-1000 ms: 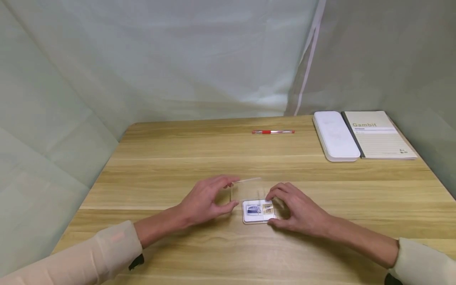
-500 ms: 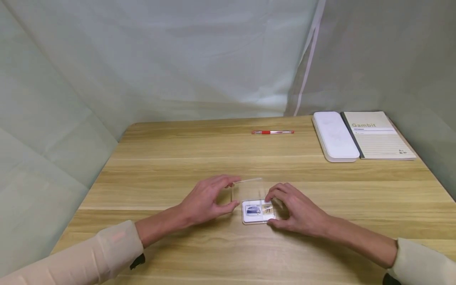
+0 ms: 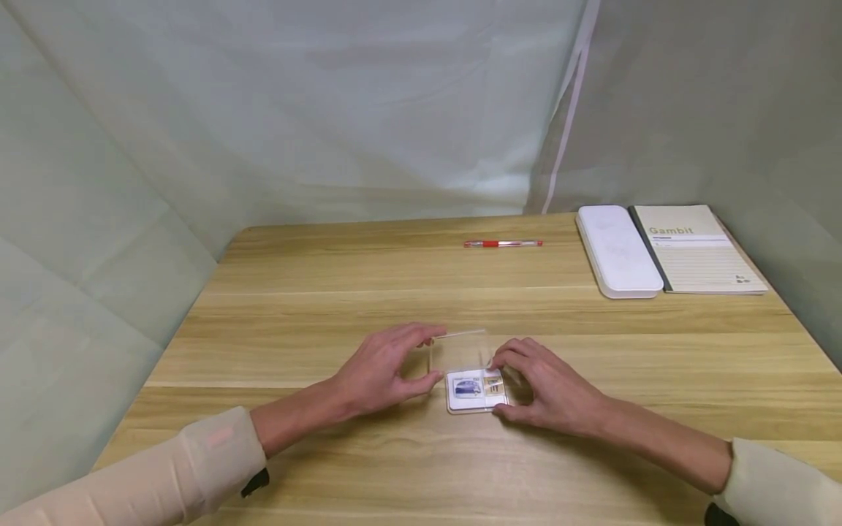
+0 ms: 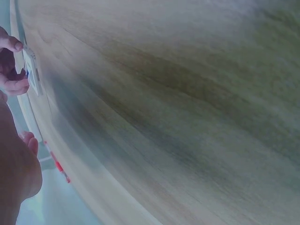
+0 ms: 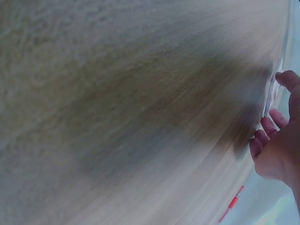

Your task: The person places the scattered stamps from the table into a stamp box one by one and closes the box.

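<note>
In the head view a small flat clear plastic case (image 3: 468, 403) lies on the table. Inside it is a white insert with a blue picture and a tan square. At its far side a clear lid (image 3: 460, 352) stands raised. My left hand (image 3: 384, 365) holds the lid's left end between thumb and fingers. My right hand (image 3: 555, 383) grips the right end of the case, thumb near and fingers far. Both hands appear in the left wrist view, with the case (image 4: 32, 72) edge-on beside the fingers. The right wrist view catches my right hand (image 5: 281, 140) on the case's side.
A red pen (image 3: 503, 244) lies toward the back of the wooden table (image 3: 316, 277). At the back right are a white oblong box (image 3: 621, 252) and a notebook (image 3: 700, 252) side by side. Pale fabric walls (image 3: 329, 109) rise behind and at the sides.
The raised lid has shifted slightly to the right with my left hand. My right hand and the case have stayed nearly still.
</note>
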`<move>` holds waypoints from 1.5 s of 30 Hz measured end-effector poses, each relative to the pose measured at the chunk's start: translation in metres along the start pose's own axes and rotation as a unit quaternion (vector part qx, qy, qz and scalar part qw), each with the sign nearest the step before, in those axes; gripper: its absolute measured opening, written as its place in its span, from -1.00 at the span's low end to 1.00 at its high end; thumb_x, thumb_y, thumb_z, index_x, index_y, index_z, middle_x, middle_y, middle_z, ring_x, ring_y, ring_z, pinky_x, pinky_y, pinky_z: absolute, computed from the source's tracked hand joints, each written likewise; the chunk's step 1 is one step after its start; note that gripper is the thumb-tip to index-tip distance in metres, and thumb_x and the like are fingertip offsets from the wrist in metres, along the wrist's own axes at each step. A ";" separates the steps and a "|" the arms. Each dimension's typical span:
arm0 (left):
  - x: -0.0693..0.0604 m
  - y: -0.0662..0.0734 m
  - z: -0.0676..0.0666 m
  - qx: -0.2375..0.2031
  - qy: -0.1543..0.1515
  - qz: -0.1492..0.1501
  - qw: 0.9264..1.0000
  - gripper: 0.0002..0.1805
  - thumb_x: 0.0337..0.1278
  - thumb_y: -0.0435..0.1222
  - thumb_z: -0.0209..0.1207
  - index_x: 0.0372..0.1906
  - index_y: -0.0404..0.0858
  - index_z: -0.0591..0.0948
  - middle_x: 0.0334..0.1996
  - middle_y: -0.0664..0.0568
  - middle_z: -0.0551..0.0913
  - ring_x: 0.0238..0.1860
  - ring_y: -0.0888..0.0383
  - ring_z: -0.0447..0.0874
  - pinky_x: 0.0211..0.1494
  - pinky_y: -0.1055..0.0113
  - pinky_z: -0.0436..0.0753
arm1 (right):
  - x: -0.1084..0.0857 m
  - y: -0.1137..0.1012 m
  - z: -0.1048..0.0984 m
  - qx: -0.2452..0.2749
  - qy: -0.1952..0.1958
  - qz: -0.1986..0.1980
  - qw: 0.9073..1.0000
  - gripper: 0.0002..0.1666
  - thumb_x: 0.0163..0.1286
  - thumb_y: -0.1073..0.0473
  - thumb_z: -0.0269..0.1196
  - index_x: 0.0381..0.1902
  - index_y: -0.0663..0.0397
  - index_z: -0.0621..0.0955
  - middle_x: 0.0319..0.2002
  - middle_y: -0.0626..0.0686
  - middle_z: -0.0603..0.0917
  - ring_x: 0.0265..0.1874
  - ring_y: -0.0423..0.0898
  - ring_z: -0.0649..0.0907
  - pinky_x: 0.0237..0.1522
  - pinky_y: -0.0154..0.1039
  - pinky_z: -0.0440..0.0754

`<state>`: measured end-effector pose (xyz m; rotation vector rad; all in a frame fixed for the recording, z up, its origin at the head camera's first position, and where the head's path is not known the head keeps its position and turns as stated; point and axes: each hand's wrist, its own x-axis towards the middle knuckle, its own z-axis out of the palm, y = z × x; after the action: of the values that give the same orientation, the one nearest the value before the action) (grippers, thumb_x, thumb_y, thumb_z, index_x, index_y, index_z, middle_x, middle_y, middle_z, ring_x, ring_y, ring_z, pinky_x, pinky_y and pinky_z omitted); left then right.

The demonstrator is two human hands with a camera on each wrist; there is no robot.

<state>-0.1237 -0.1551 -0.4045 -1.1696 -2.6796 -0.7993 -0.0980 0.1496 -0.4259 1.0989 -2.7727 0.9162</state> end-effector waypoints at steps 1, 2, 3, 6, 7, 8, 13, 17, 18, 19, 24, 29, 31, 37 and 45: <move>0.000 0.000 0.000 0.000 0.000 0.000 1.000 -0.32 0.24 -0.06 0.48 0.40 -0.20 0.57 0.24 0.02 0.71 0.01 0.14 0.77 0.02 0.19 0.76 | 0.000 0.000 0.000 -0.001 0.000 -0.001 1.000 -0.40 0.08 0.05 0.68 0.05 0.02 0.68 0.07 -0.08 0.65 0.13 -0.07 0.60 0.25 0.06 0.60; 0.000 0.000 0.000 -0.001 0.000 0.001 1.000 -0.32 0.24 -0.07 0.48 0.40 -0.20 0.57 0.25 0.01 0.71 0.01 0.14 0.77 0.03 0.19 0.76 | 0.000 0.000 0.000 -0.002 0.000 -0.001 1.000 -0.40 0.09 0.05 0.68 0.05 0.02 0.68 0.07 -0.08 0.65 0.13 -0.07 0.60 0.25 0.06 0.61; 0.000 0.000 0.000 -0.001 0.000 0.001 1.000 -0.32 0.24 -0.07 0.48 0.40 -0.20 0.57 0.25 0.01 0.70 0.01 0.14 0.77 0.03 0.19 0.77 | 0.000 0.000 0.000 -0.003 -0.001 0.000 1.000 -0.40 0.09 0.05 0.68 0.05 0.02 0.68 0.07 -0.08 0.65 0.12 -0.07 0.60 0.25 0.06 0.61; 0.000 0.000 0.000 -0.002 0.002 0.002 1.000 -0.32 0.24 -0.07 0.48 0.41 -0.20 0.57 0.26 0.02 0.70 0.01 0.13 0.77 0.04 0.18 0.77 | 0.000 0.000 -0.001 -0.003 -0.003 0.001 1.000 -0.40 0.09 0.04 0.68 0.06 0.02 0.68 0.08 -0.08 0.65 0.12 -0.07 0.59 0.25 0.07 0.61; 0.000 0.000 0.000 -0.002 0.002 0.001 1.000 -0.32 0.24 -0.07 0.48 0.41 -0.20 0.57 0.26 0.02 0.70 0.02 0.13 0.77 0.04 0.18 0.77 | 0.000 0.000 -0.001 -0.002 -0.004 0.002 1.000 -0.40 0.10 0.04 0.68 0.06 0.01 0.68 0.08 -0.09 0.65 0.12 -0.07 0.59 0.25 0.07 0.61; 0.000 0.000 0.000 -0.002 0.002 0.001 1.000 -0.32 0.24 -0.07 0.48 0.41 -0.19 0.57 0.26 0.02 0.70 0.01 0.13 0.77 0.04 0.18 0.77 | 0.000 0.000 -0.001 -0.002 -0.004 0.003 1.000 -0.40 0.10 0.04 0.68 0.06 0.01 0.68 0.08 -0.08 0.65 0.12 -0.07 0.59 0.25 0.07 0.61; 0.000 0.001 0.000 -0.002 0.000 -0.003 1.000 -0.32 0.24 -0.07 0.48 0.41 -0.19 0.57 0.26 0.03 0.70 0.02 0.13 0.77 0.05 0.17 0.76 | 0.000 0.000 -0.001 -0.002 -0.003 0.003 1.000 -0.40 0.10 0.04 0.67 0.06 0.00 0.68 0.09 -0.07 0.66 0.13 -0.07 0.60 0.26 0.07 0.61; 0.000 0.002 0.000 -0.002 -0.002 -0.003 1.000 -0.31 0.24 -0.07 0.48 0.41 -0.19 0.57 0.27 0.01 0.69 0.04 0.11 0.77 0.08 0.16 0.76 | 0.000 0.000 0.000 -0.006 0.002 -0.002 1.000 -0.40 0.09 0.03 0.67 0.06 0.02 0.69 0.09 -0.06 0.66 0.13 -0.07 0.60 0.26 0.07 0.61; 0.000 0.002 0.000 -0.002 -0.002 -0.002 1.000 -0.31 0.24 -0.07 0.48 0.41 -0.19 0.57 0.27 0.01 0.69 0.04 0.11 0.77 0.09 0.16 0.76 | 0.000 0.000 0.000 -0.008 0.003 -0.003 1.000 -0.40 0.09 0.02 0.67 0.06 0.02 0.70 0.09 -0.06 0.66 0.13 -0.07 0.60 0.26 0.06 0.61; 0.000 0.002 0.000 -0.002 -0.002 -0.001 1.000 -0.31 0.24 -0.07 0.48 0.41 -0.20 0.57 0.27 0.01 0.69 0.04 0.11 0.77 0.09 0.16 0.76 | 0.000 0.000 0.000 -0.010 0.004 -0.004 1.000 -0.40 0.09 0.02 0.67 0.06 0.02 0.70 0.09 -0.06 0.67 0.13 -0.07 0.61 0.26 0.06 0.61; 0.000 0.002 0.000 -0.001 -0.001 0.001 1.000 -0.31 0.24 -0.07 0.48 0.41 -0.20 0.57 0.27 0.01 0.69 0.04 0.11 0.77 0.11 0.15 0.75 | 0.000 0.000 0.001 -0.011 0.006 -0.004 1.000 -0.39 0.08 0.01 0.68 0.07 0.02 0.70 0.09 -0.06 0.67 0.13 -0.08 0.61 0.26 0.06 0.61; -0.001 0.003 0.000 0.002 0.000 0.000 1.000 -0.31 0.24 -0.06 0.48 0.41 -0.20 0.57 0.27 0.01 0.69 0.05 0.12 0.77 0.12 0.15 0.75 | -0.002 -0.001 0.001 0.017 0.018 0.014 1.000 -0.30 0.04 0.06 0.71 0.10 0.04 0.64 0.06 -0.07 0.68 0.11 -0.10 0.62 0.22 0.04 0.64; -0.001 0.003 -0.001 0.003 0.001 0.001 1.000 -0.31 0.24 -0.06 0.48 0.41 -0.20 0.57 0.27 0.02 0.69 0.07 0.13 0.76 0.14 0.14 0.75 | -0.003 -0.001 0.001 0.027 0.024 0.021 0.999 -0.28 0.02 0.08 0.72 0.10 0.06 0.62 0.05 -0.07 0.67 0.11 -0.10 0.61 0.21 0.04 0.65; 0.000 0.004 -0.002 0.004 0.004 0.009 1.000 -0.32 0.23 -0.07 0.48 0.40 -0.20 0.58 0.27 0.01 0.69 0.10 0.13 0.75 0.15 0.14 0.74 | -0.003 -0.003 0.001 0.026 0.024 0.040 0.999 -0.34 0.02 0.08 0.72 0.03 0.05 0.65 0.06 -0.07 0.66 0.13 -0.06 0.59 0.25 0.06 0.63; 0.000 0.004 -0.003 0.009 0.008 0.018 1.000 -0.33 0.24 -0.06 0.47 0.39 -0.20 0.58 0.29 0.03 0.68 0.21 0.11 0.71 0.19 0.12 0.73 | -0.004 -0.006 0.002 0.020 0.029 0.053 0.998 -0.41 0.02 0.10 0.72 -0.02 0.02 0.68 0.06 -0.09 0.66 0.09 -0.09 0.58 0.21 0.05 0.65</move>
<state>-0.1210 -0.1547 -0.4003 -1.1988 -2.6381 -0.7744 -0.0906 0.1476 -0.4254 0.9234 -2.8004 1.0015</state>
